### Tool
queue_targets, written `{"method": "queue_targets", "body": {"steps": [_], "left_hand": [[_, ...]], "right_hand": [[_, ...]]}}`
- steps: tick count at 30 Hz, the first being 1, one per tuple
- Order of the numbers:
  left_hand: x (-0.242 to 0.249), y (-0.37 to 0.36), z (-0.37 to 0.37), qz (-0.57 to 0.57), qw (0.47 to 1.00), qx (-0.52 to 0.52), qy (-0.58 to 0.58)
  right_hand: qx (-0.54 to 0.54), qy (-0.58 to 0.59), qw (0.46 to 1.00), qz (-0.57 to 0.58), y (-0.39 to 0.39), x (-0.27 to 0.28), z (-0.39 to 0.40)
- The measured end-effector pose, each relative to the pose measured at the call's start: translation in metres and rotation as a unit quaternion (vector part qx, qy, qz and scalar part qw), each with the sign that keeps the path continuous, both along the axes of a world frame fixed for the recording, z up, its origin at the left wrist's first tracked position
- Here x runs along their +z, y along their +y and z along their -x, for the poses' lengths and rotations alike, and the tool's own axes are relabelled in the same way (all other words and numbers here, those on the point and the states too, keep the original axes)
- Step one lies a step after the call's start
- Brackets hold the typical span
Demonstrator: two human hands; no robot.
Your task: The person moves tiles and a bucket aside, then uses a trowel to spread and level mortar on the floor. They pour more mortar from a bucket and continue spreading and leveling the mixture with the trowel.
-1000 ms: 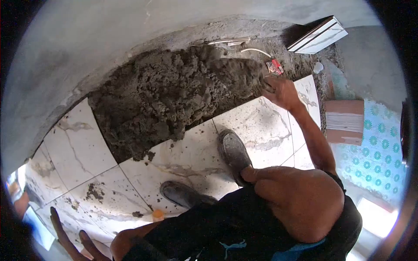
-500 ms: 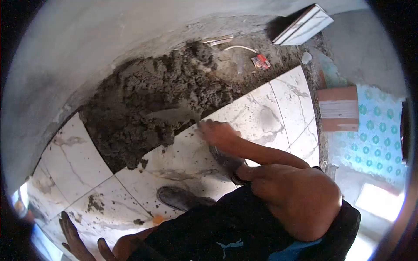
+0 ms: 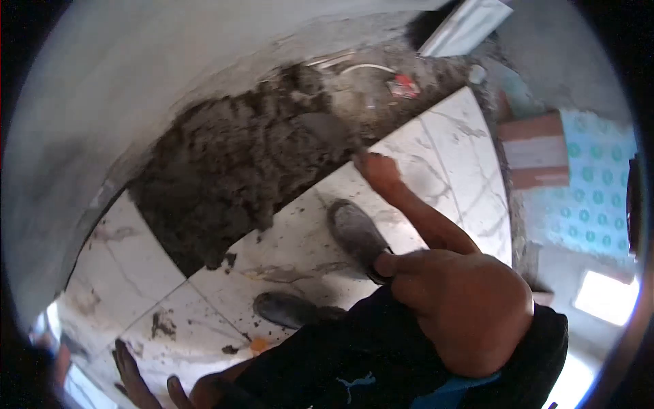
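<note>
My right hand (image 3: 379, 170) is closed around the handle of a trowel (image 3: 325, 131), whose grey, mortar-smeared blade lies over the wet mortar bed (image 3: 218, 160). The blade blends with the mortar, so its edges are hard to see. The hand is above the edge of the white marbled floor tiles (image 3: 409, 153), beside the mortar. At the lower left, my left hand (image 3: 139, 382) is held with its fingers spread over the dirty tiles, holding nothing.
My shoes (image 3: 357, 228) rest on the tiles. Stacked tiles (image 3: 466, 27) lean by the wall, near a red packet (image 3: 404, 86) and a pale curved strip (image 3: 368, 68). A brown board (image 3: 535, 153) and patterned blue sheet (image 3: 593, 191) lie at right. The grey wall (image 3: 122, 82) borders the mortar.
My right hand and the trowel have moved up and to the right along the mortar. The mortar looks smoother than before. My left hand stays spread, and the view has shifted slightly.
</note>
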State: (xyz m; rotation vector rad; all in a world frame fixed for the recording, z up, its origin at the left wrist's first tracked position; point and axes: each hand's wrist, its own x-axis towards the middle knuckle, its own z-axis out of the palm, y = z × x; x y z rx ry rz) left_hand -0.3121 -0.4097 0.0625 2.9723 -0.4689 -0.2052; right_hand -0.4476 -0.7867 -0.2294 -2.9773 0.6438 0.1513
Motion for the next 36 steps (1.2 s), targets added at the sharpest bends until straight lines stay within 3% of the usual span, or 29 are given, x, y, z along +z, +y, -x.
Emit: {"method": "queue_targets", "body": {"steps": [2, 3, 4, 5, 6, 8, 10, 12, 13, 15, 16, 18, 20, 22, 23, 25, 26, 28, 29, 32, 34, 35, 36], "left_hand": [[-0.002, 0.011, 0.001, -0.019, 1.000, -0.003, -0.011], [-0.006, 0.016, -0.001, -0.025, 1.000, -0.014, -0.010], [-0.010, 0.019, -0.004, -0.025, 0.999, -0.030, -0.006], [-0.014, 0.020, -0.006, -0.020, 0.999, -0.047, -0.003], [-0.016, 0.019, -0.007, -0.013, 0.998, -0.062, 0.001], [-0.009, -0.005, 0.000, -0.010, 0.999, -0.044, 0.008], [-0.005, -0.020, 0.001, -0.008, 0.999, -0.039, 0.020], [-0.004, -0.031, 0.002, -0.016, 0.999, -0.035, 0.031], [-0.003, -0.035, 0.001, -0.022, 0.999, -0.025, 0.027], [-0.002, -0.040, -0.001, -0.026, 0.998, -0.042, 0.033], [-0.001, -0.042, -0.002, -0.030, 0.998, -0.036, 0.032], [-0.001, -0.042, -0.008, 0.009, 0.999, 0.024, 0.021], [-0.003, -0.019, -0.015, 0.080, 0.997, 0.014, 0.018], [-0.006, 0.005, -0.011, 0.028, 0.998, -0.058, -0.029], [0.009, -0.027, -0.014, 0.048, 0.997, 0.053, 0.005], [0.011, -0.029, -0.010, 0.041, 0.997, 0.058, -0.004], [0.013, -0.030, -0.008, 0.035, 0.997, 0.061, -0.014], [0.015, -0.039, -0.006, 0.062, 0.996, 0.067, -0.017], [0.013, -0.037, -0.006, 0.062, 0.997, 0.055, 0.001], [0.002, -0.038, -0.010, 0.063, 0.997, 0.033, 0.038], [-0.004, -0.050, -0.017, 0.042, 0.996, -0.012, 0.080], [-0.004, -0.060, -0.022, 0.019, 0.993, -0.031, 0.110], [-0.005, -0.065, -0.028, -0.008, 0.989, -0.071, 0.129]], "right_hand": [[-0.099, -0.059, 0.993, -0.029, 0.002, -0.003, -0.007], [-0.093, -0.064, 0.993, -0.042, 0.010, 0.004, -0.016], [-0.201, -0.047, 0.949, -0.238, 0.015, 0.021, -0.023], [-0.298, -0.027, 0.858, -0.418, 0.017, 0.037, -0.027], [-0.312, -0.028, 0.747, -0.586, 0.026, 0.046, -0.033], [-0.199, -0.028, 0.711, -0.674, 0.051, 0.034, -0.048], [-0.168, 0.078, 0.680, -0.709, 0.081, 0.028, -0.078], [-0.123, 0.230, 0.518, -0.814, 0.101, 0.039, -0.124], [-0.113, 0.237, 0.515, -0.816, 0.111, 0.037, -0.145], [-0.165, 0.170, 0.411, -0.880, 0.125, 0.032, -0.179], [-0.161, 0.175, 0.408, -0.881, 0.122, 0.029, -0.183], [-0.231, 0.048, 0.411, -0.881, 0.111, 0.023, -0.181], [-0.275, 0.070, 0.426, -0.859, 0.096, 0.007, -0.159], [-0.313, 0.014, 0.372, -0.874, 0.082, -0.011, -0.130], [-0.313, 0.013, 0.375, -0.872, 0.076, -0.014, -0.120], [-0.356, -0.051, 0.327, -0.874, 0.068, -0.017, -0.099], [-0.360, -0.057, 0.323, -0.873, 0.061, -0.011, -0.091], [-0.335, -0.011, 0.398, -0.854, 0.040, 0.007, -0.079], [-0.308, -0.021, 0.331, -0.892, 0.033, 0.007, -0.068], [-0.255, 0.002, 0.291, -0.922, 0.001, 0.028, -0.039], [-0.252, -0.015, 0.296, -0.921, -0.017, 0.032, -0.020], [-0.295, -0.040, 0.555, -0.776, -0.023, 0.034, -0.013], [-0.316, -0.061, 0.762, -0.561, -0.031, 0.034, -0.004]]}}
